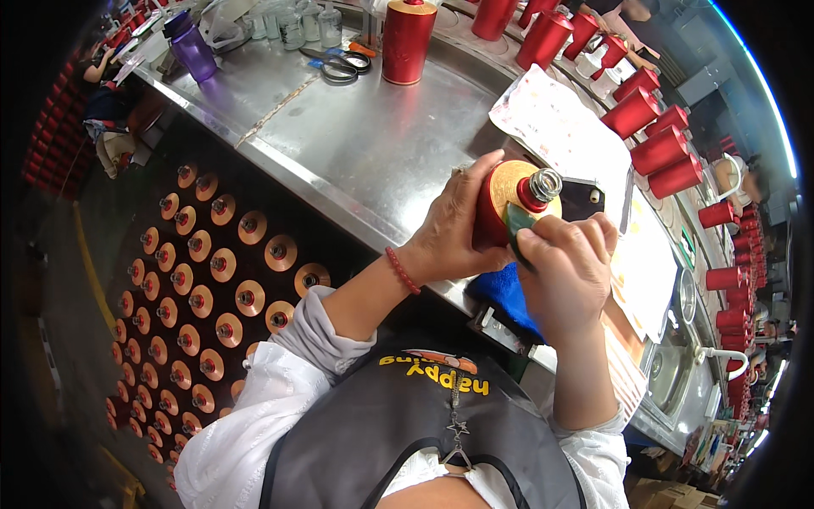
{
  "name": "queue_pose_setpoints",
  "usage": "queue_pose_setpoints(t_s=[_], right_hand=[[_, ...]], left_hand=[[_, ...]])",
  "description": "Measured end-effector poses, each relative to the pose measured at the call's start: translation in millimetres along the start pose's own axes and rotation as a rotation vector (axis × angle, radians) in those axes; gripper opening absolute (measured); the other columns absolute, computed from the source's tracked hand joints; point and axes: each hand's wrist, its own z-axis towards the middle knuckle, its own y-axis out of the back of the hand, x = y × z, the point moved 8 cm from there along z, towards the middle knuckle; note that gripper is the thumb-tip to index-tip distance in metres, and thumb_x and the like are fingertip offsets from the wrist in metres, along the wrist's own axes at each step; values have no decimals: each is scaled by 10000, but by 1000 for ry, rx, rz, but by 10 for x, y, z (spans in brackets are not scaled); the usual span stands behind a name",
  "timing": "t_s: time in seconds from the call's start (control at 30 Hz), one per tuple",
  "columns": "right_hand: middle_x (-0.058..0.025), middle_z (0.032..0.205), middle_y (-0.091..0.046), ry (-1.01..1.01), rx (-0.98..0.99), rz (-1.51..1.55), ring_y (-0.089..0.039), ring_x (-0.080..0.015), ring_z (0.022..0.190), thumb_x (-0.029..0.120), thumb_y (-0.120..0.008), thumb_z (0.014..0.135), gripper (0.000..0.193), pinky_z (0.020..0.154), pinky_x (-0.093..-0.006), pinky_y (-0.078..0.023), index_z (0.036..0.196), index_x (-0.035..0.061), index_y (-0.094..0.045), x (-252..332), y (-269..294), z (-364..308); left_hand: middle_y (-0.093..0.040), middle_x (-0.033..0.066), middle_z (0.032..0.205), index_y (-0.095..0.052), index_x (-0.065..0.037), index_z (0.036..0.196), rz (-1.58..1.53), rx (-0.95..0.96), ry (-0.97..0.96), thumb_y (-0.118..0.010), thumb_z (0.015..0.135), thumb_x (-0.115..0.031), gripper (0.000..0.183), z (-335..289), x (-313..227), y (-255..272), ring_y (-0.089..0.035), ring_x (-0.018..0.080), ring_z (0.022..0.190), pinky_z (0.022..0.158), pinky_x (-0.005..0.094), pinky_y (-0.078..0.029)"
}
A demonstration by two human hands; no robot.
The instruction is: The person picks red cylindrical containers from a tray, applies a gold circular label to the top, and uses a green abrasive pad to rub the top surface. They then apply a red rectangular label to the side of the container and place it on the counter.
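Note:
My left hand point(451, 222) is wrapped round the side of a red bottle point(506, 180) with a gold shoulder and a glass threaded neck. The bottle is tilted, its neck toward the upper right. In my right hand point(570, 267) a flat, dark green piece point(518, 222) is pinched; its edge lies against the gold shoulder just below the neck. I cannot make out what kind of thing it is. Behind the bottle, a black phone-like object point(585, 196) rests on the bench. A blue cloth point(509, 297) lies under my right wrist.
On the metal bench point(339, 140) stand another red bottle point(409, 42), scissors point(341, 68) and a purple water bottle point(191, 51). A stained white cloth point(560, 110) borders a line of red bottles point(632, 112). Many gold-topped bottles point(222, 261) stand at lower left; a sink point(670, 373) is right.

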Motion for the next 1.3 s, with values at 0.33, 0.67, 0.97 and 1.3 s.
queue_pose_setpoints(t_s=[0.33, 0.67, 0.97, 1.3], right_hand=[[-41, 863, -657, -906, 14, 695, -600, -101, 779, 172, -745, 887, 209, 704, -251, -488, 980, 13, -645, -1026, -94, -562], [-32, 815, -647, -759, 279, 813, -608, -126, 765, 281, -751, 888, 280, 706, -273, -495, 971, 26, -668, -1516, -512, -183], [-49, 807, -642, -366, 511, 790, -592, -120, 757, 272, -756, 883, 307, 692, -294, -501, 988, -1, -666, -1508, -1045, 485], [-61, 1097, -660, -567, 238, 779, -615, -127, 941, 136, -643, 962, 230, 805, -287, -516, 1154, 10, -627, -1752, -942, 299]], left_hand=[[-473, 199, 1320, -313, -27, 1439, 88, -119, -78, -925, 631, -303, 1050, 12, -32, -38, -491, 380, 1180, 1018, 470, -416], [-462, 207, 1360, -295, -17, 1460, 6, -7, -79, -924, 643, -309, 1072, 38, 102, 35, -488, 366, 1250, 1074, 452, -400], [-462, 205, 1372, -294, -14, 1458, -190, 72, 12, -939, 616, -322, 1105, -14, 288, -16, -492, 362, 1244, 1067, 447, -407], [-417, 237, 1451, -198, -4, 1527, -45, 169, -175, -910, 667, -394, 1183, 97, 206, 106, -418, 411, 1340, 1127, 482, -345]])
